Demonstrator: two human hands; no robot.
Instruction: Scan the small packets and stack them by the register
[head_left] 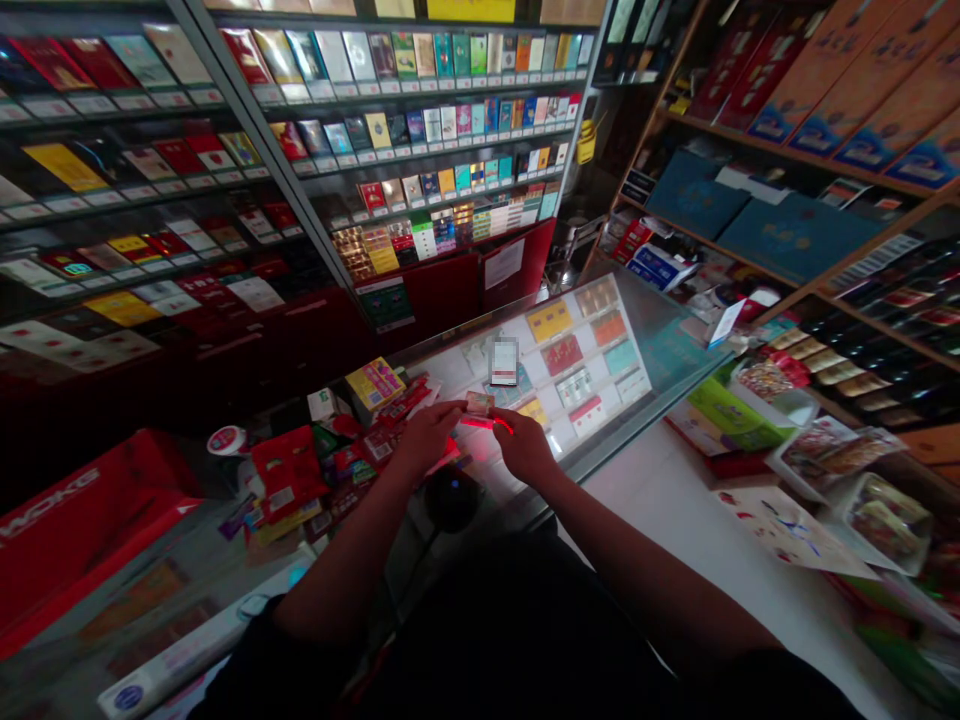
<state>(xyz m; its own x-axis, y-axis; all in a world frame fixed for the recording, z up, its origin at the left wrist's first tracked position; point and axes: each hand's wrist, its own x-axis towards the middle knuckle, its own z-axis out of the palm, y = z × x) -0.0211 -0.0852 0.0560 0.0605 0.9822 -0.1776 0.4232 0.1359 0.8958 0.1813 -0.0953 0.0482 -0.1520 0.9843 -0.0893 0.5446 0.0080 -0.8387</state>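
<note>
A small, pale, flat packet (pixel 480 402) is held between both hands above the glass counter (pixel 461 455). My left hand (pixel 431 436) grips its left end, and the fingers of my right hand (pixel 523 446) close on its right end. Red light falls on the packet's near edge and on my fingertips. Just below my hands, on the near side, sits a round black barcode scanner (pixel 452 497). Beyond the packet lies a small white card-like thing (pixel 504 362), too blurred to read.
Cigarette packs (pixel 562 355) are laid out in rows under the counter glass, and more fill the wall shelves (pixel 442 95). Red snack bags (pixel 287 470) and a yellow box (pixel 376 388) crowd the left side. A red carton (pixel 90 530) stands farther left. Boxed goods (pixel 780 520) line the right.
</note>
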